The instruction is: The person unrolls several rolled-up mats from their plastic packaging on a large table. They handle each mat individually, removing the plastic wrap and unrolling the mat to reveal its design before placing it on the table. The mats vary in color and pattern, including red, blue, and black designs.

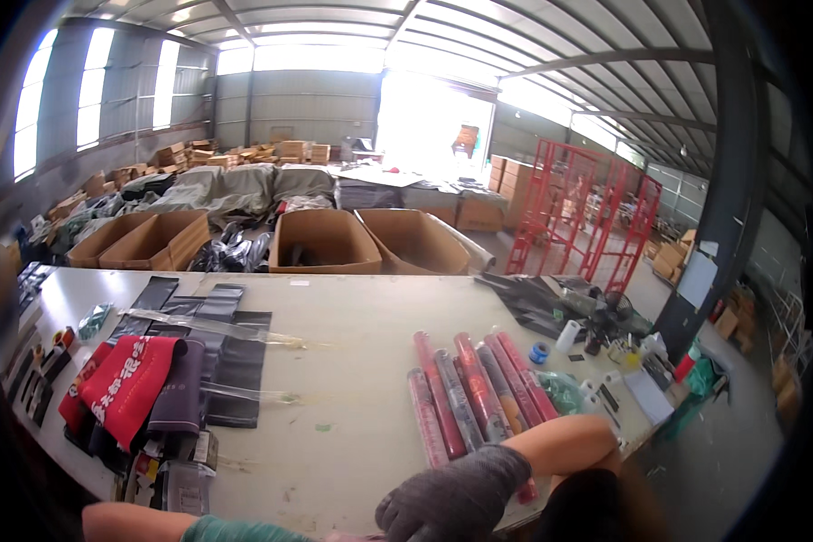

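Note:
My right hand (456, 495), in a grey knitted glove, is at the table's near edge, its back upward. Its fingers point down and left and are mostly hidden, so I cannot tell what they hold. Beside its wrist lie several clear-wrapped rolls (478, 384) in red, pink and grey, side by side; my right arm covers their near ends. My left forearm (135, 522) crosses the lower edge, with teal fabric (239, 530) next to it; the left hand itself is out of the picture. At the left are red printed fabric (135, 384) and a folded purple piece (179, 387).
Dark flat sleeves (236, 370) and clear plastic strips (253, 394) lie left on the pale table (352, 361). Blue tape (539, 352), a white roll (568, 336) and green wrap (562, 395) sit right. Beyond stand open cartons (325, 242), red metal frames (578, 208) and a dark pillar (718, 181).

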A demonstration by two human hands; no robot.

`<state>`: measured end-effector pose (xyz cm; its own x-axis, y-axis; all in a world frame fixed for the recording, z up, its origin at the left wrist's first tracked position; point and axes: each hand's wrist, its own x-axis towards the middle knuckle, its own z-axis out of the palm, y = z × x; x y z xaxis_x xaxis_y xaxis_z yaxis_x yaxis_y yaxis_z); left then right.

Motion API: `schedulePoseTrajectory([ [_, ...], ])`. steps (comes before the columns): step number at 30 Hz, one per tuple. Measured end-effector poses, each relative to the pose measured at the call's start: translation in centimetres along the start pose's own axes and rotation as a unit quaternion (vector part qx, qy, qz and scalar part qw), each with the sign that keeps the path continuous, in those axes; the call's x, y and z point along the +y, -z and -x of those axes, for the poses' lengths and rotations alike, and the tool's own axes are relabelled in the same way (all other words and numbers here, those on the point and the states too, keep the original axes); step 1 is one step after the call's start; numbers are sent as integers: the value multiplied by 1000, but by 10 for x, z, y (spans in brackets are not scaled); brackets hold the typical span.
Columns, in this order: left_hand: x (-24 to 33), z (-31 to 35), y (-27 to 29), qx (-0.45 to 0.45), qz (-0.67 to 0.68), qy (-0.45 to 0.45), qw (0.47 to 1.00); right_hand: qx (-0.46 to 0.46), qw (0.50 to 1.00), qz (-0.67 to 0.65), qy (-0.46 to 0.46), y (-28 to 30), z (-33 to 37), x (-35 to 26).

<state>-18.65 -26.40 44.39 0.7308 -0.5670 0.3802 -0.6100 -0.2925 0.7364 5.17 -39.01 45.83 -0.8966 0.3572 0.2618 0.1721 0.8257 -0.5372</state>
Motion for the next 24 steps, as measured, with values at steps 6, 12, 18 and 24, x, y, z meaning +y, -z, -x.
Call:
schedulePoseTrajectory([
  [6, -125, 59, -39, 213, -191, 175, 942, 440, 846, -302, 25, -60, 55, 56],
  [12, -275, 173, -141, 71, -308, 380, 869, 723, 599, -332, 95, -55, 29, 112],
  [18, -190, 204, -120, -244, -82, 512, 819, 635, 632, -442, -46, -32, 0, 127],
  [24, -94, 205, -140, -43, -98, 360, 927, 443, 850, -214, -187, 8, -18, 105],
])
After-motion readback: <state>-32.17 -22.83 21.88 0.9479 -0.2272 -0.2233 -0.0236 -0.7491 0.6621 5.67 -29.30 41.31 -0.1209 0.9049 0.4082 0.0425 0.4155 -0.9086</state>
